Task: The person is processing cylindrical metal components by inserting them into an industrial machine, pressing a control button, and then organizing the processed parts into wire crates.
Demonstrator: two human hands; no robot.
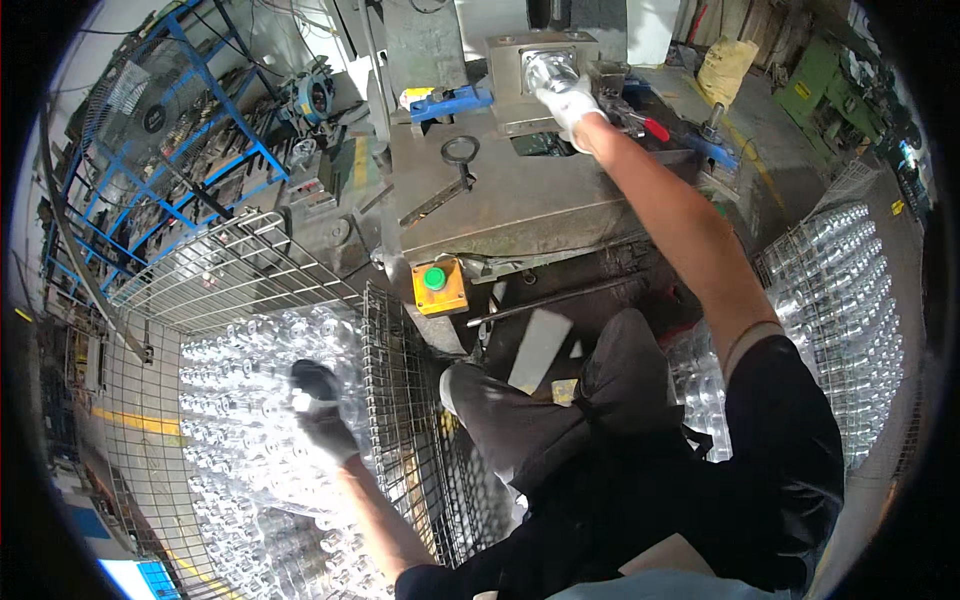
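My right hand (570, 105), in a white glove, reaches far forward to a square metal die block (510, 105) on the machine bed. Its fingers close on a shiny round metal part (548, 72) seated in the block's opening. Down at the left, my gloved left hand (325, 425) is over a wire basket (375, 350) filled with rows of similar shiny metal parts (230, 400). Its finger end looks dark and blurred, so whether it grips one of them does not show.
A yellow box with a green push button (434, 279) hangs at the bed's front edge. On the bed lie a ring-ended tool (460, 152) and a blue clamp (452, 103). A second wire basket of shiny parts (840, 300) stands at my right. A fan (150, 110) is at far left.
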